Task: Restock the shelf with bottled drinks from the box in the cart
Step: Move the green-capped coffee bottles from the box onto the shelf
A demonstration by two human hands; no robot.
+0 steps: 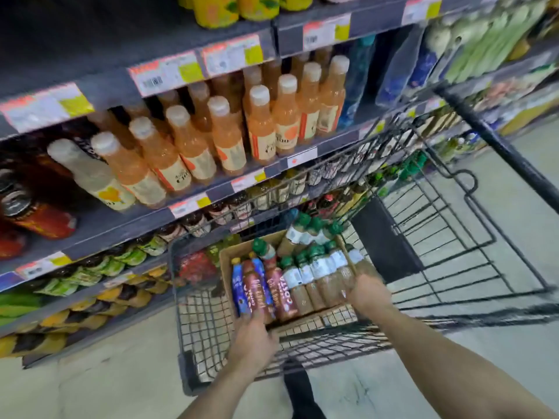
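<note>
A cardboard box (227,269) lies in the black wire cart (205,316), packed with bottled drinks lying on their sides. Several brown and blue coffee bottles (254,290) fill its left part. Several green-capped tea bottles (314,276) fill the right part. My left hand (252,343) reaches over the box's near edge, fingertips at the bases of the coffee bottles. My right hand (370,293) rests on the bases of the tea bottles at the box's right side. Whether either hand grips a bottle is blurred. The shelf (127,220) stands to the left.
Orange juice bottles (211,137) with white caps crowd the middle shelf, with red cans (39,219) at its left end. Lower shelves hold green and yellow packs (90,276). The cart's raised child seat (438,225) lies to the right. Pale floor (106,385) runs below.
</note>
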